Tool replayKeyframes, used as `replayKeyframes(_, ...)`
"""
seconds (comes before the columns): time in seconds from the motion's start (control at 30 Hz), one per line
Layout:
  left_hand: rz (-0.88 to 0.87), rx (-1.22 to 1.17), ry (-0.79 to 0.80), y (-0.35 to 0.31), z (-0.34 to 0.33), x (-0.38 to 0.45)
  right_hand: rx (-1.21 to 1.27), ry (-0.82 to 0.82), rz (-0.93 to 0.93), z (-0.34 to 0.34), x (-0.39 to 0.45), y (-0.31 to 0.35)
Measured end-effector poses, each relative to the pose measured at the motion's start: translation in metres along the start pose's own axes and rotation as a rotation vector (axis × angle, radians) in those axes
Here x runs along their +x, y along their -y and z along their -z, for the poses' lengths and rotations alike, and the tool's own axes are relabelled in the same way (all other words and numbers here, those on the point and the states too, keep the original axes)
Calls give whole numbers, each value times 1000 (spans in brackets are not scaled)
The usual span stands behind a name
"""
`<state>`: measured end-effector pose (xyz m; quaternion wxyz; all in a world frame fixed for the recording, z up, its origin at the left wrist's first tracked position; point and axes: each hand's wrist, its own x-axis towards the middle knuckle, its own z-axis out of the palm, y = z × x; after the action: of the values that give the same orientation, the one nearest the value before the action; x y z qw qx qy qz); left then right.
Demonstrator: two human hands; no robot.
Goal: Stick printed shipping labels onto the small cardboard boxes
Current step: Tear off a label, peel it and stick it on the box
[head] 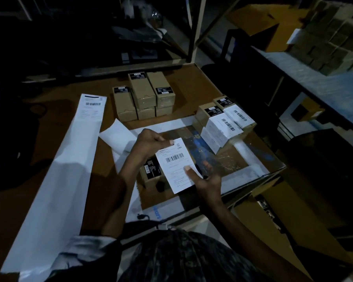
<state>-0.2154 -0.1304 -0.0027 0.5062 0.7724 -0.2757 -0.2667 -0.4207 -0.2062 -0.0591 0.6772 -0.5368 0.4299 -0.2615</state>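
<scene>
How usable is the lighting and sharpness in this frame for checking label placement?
Head view: dim overall, upper left nearly black; the white label held by the left hand and right hand is bright, its barcode visible but small print blurred; wide-angle bending at edges; the stacked boxes stay readable.

My left hand (151, 143) reaches forward with the wrist bent, fingers curled and thumb pinching the label (176, 164) at its top corner. My right hand (205, 180) comes in from the lower right, forearm angled up across my body, thumb pressed on the sheet's lower right part, fingers tucked beneath it.
</scene>
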Motion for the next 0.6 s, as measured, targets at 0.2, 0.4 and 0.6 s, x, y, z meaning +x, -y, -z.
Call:
replayKeyframes(0.2,41,-3,-18,7,-2,6,10,-41,4,-3,1,5)
replayKeyframes(0.4,67,4,4,5,-2,11,83,-35,-23,-6,5,12)
replayKeyframes(0.6,76,24,13,4,-3,12,31,-37,38,-7,-2,12)
